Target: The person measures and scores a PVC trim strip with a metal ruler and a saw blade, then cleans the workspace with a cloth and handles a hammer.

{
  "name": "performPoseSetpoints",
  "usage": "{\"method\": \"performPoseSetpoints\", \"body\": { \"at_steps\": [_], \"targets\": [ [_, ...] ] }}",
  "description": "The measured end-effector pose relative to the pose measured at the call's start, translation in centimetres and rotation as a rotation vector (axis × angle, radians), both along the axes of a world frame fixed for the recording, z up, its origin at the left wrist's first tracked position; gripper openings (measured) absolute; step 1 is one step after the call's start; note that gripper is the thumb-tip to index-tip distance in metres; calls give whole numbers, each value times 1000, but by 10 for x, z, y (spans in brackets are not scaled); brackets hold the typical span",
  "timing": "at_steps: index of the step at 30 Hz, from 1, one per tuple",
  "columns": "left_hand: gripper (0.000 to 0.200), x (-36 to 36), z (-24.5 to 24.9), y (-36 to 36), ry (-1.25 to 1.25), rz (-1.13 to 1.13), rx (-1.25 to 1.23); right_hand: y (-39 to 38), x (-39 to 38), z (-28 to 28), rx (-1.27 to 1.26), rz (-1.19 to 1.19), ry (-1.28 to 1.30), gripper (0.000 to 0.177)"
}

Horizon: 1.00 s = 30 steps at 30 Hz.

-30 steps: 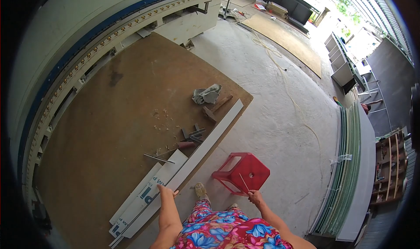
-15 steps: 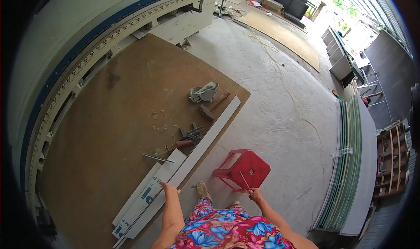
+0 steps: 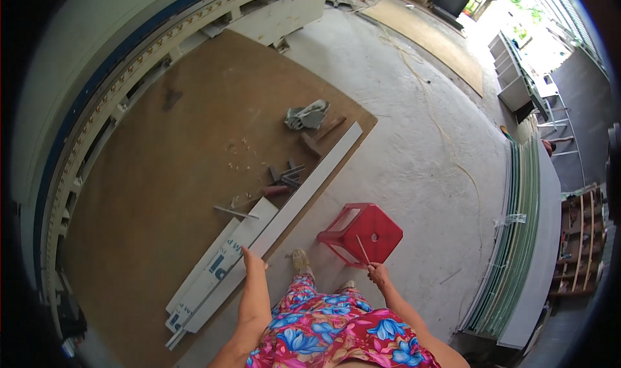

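Note:
My left hand [image 3: 253,260] lies across a long white strip [image 3: 317,181], with fingers at one side of it and the thumb at the other. That strip runs along the near edge of a brown board [image 3: 155,193]. Beneath and beside it are white panels [image 3: 223,255] with printed lettering, and a thin metal bar [image 3: 235,212] rests over their far end. A thin stick [image 3: 362,249] points up from the closed fingers of my right hand [image 3: 378,274], in front of a red plastic stool [image 3: 378,225].
A hammer [image 3: 312,144], a grey cloth [image 3: 308,115] and several dark metal pieces [image 3: 288,174] lie on the board. Stacked sheets [image 3: 511,258] stand at the right. A pale cable [image 3: 446,135] crosses the concrete floor. A machine bed [image 3: 155,57] borders the left.
The view has shifted, so the board and stool sit a little higher in the picture. Both hands keep about the same place relative to the strip and the stool.

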<state>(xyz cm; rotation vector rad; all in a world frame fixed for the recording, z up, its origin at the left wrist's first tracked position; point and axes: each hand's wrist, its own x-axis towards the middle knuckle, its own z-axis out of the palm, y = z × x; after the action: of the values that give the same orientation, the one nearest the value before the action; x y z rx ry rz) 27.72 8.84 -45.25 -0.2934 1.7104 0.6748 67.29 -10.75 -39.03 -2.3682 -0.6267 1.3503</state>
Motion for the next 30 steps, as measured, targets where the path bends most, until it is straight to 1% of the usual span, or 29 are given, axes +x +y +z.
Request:
{"method": "performPoseSetpoints", "body": {
  "at_steps": [2, 6, 9, 11, 12, 14, 15, 16, 18, 20, 21, 23, 24, 25, 26, 28, 29, 30],
  "targets": [
    [69, 0, 1, 1, -16, -59, 49, 3, -2, -3, 35, 17, -1, 25],
    [72, -5, -7, -5, 21, 2, 9, 13, -14, -5, 132, 44, -24, 25],
    [77, 4, 18, -5, 79, 44, -65, 31, -27, 10, 207, 112, -35, 25],
    [79, 15, 31, -9, 131, 27, -138, 43, -35, -2, 337, 155, -70, 24],
    [80, 25, 25, -14, 280, -73, -108, 49, -39, -7, 401, 179, -86, 23],
    [80, 50, -1, -25, 580, -276, -45, 75, -57, 11, 437, 38, 119, 25],
    [78, 61, 13, -30, 547, -438, 153, 90, -67, 20, 453, -34, 223, 26],
    [76, 71, 33, -36, 508, -597, 351, 104, -76, 22, 472, -29, 259, 28],
    [74, 88, 47, -45, 166, -824, 626, 130, -91, 26, 511, -15, 332, 32],
    [61, 111, 44, -55, 43, -950, 763, 151, -110, 31, 512, -45, 444, 43],
    [55, 120, 56, -55, -6, -969, 850, 160, -119, 34, 511, -60, 500, 48],
    [43, 127, 100, -49, -102, -1004, 1023, 176, -140, 36, 512, -50, 526, 43],
    [39, 126, 107, -46, -92, -970, 957, 185, -148, 38, 513, -47, 539, 40],
    [34, 125, 112, -44, -83, -938, 891, 192, -153, 45, 504, 18, 509, 44],
    [30, 124, 114, -42, -77, -906, 824, 197, -157, 46, 504, -1, 585, 46],
    [29, 114, 111, -39, 65, -887, 777, 202, -164, 45, 501, -44, 735, 52],
    [30, 108, 109, -37, 136, -878, 753, 203, -165, 46, 484, 54, 655, 54],
    [31, 102, 104, -34, 298, -902, 777, 203, -165, 50, 467, 151, 574, 56]
  ]
}}
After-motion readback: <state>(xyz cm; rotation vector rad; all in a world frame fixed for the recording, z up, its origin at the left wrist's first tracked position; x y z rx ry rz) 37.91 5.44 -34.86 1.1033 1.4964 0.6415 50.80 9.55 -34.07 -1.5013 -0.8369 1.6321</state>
